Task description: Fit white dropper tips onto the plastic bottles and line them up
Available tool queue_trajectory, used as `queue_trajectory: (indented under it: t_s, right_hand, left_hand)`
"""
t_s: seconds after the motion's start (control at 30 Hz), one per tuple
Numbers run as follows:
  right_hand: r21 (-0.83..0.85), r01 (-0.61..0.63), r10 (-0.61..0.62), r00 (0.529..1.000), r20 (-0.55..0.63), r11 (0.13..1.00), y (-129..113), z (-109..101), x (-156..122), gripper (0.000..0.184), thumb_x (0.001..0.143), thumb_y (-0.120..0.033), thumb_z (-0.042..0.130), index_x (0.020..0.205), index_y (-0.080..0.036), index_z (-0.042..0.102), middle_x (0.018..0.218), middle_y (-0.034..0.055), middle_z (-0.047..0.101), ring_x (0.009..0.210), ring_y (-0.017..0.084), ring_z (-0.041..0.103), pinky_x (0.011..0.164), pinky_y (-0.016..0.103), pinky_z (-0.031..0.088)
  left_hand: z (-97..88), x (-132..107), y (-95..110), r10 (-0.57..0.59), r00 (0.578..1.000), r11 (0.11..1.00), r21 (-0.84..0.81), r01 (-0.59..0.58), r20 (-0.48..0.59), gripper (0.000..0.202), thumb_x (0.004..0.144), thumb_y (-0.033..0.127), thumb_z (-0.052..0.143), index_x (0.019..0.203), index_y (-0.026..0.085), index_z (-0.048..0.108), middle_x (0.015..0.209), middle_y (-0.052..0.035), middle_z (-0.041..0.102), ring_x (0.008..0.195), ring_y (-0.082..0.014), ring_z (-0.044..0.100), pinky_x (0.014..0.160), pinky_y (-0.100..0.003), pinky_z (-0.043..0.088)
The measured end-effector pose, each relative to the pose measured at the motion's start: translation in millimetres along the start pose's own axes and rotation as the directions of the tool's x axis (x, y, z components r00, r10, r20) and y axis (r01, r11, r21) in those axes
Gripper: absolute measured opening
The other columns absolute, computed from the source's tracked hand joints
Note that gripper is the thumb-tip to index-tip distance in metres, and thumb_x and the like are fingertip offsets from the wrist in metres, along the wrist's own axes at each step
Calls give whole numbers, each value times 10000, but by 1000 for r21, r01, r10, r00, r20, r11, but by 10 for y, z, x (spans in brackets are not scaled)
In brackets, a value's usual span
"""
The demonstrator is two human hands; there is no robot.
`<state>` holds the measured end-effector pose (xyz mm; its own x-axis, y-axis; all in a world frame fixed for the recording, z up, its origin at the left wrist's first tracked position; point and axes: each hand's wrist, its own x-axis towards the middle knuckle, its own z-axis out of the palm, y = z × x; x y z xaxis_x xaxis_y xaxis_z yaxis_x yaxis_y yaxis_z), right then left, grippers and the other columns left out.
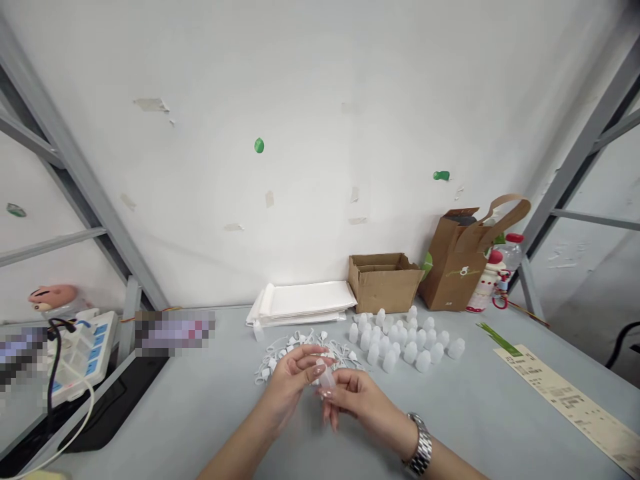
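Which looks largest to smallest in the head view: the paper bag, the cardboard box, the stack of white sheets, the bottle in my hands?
1. Paper bag.
2. Cardboard box and stack of white sheets: too alike to rank.
3. Bottle, smallest, though nearest the camera.

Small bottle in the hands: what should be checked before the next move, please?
1. Grip on the small bottle: ok; the left hand pinches its top and the right hand holds its lower end.
2. Top of it closed: cannot tell; fingertips cover it.
3. Supply of white caps in reach: ok; the pile lies just behind the hands.
4. The standing bottles upright: ok; clustered to the right, apart from the hands.
5. Held above the table: ok, it seems.
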<state>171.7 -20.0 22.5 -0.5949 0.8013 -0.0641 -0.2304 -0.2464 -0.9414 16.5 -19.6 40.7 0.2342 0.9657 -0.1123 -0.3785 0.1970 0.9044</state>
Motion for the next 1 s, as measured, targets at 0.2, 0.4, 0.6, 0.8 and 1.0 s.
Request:
queue_trajectory:
  t_s: [0.2, 0.4, 0.6, 0.8, 1.0]
  right_hand:
    - [-160, 115, -146, 970, -196, 980, 48, -30, 40, 323, 658, -400, 719, 683, -141, 528, 590, 3, 631, 501, 94, 545, 525, 227, 434]
    - [-41, 85, -89, 988, -126, 996, 13, -23, 2, 300, 666, -368, 723, 645, -134, 536, 554, 5, 630, 464, 91, 543, 510, 222, 413]
    - [264, -23, 2, 997, 78, 964, -6, -55, -12, 257, 709, -310, 703, 691, -67, 621, 559, 29, 617, 447, 62, 527, 458, 171, 368]
    - [368, -75, 2, 980, 197, 927, 66, -69, 8, 365, 749, -410, 650, 743, -45, 634, 567, 64, 635, 428, 82, 559, 447, 179, 380]
    - [321, -43, -10, 987, 162, 946, 68, -30, 0, 363, 748, -423, 649, 740, -61, 626, 570, 56, 628, 461, 87, 559, 450, 178, 381]
  left_hand:
    - [-28, 31, 0, 33, 998, 999, 23, -32, -57, 297, 631, 307, 748, 884, 182, 658, 826, -48, 705, 791, -157, 601, 717, -243, 411]
    - [2, 15, -60, 56, 998, 998, -2, -56, -20, 251, 644, 336, 735, 826, 184, 656, 811, -39, 693, 724, -144, 586, 694, -251, 410]
    - [22, 1, -59, 26, 998, 998, -52, -23, 50, 246, 663, 316, 725, 865, 190, 664, 846, -35, 682, 713, -134, 584, 712, -255, 420]
    - [13, 0, -26, 5, 997, 989, -145, 6, 76, 301, 674, 364, 709, 903, 171, 675, 866, -58, 688, 891, -171, 585, 827, -258, 402]
    - [19, 5, -16, -18, 999, 990, -141, 23, 41, 261, 644, 294, 746, 862, 171, 672, 829, -44, 689, 765, -136, 601, 768, -251, 425]
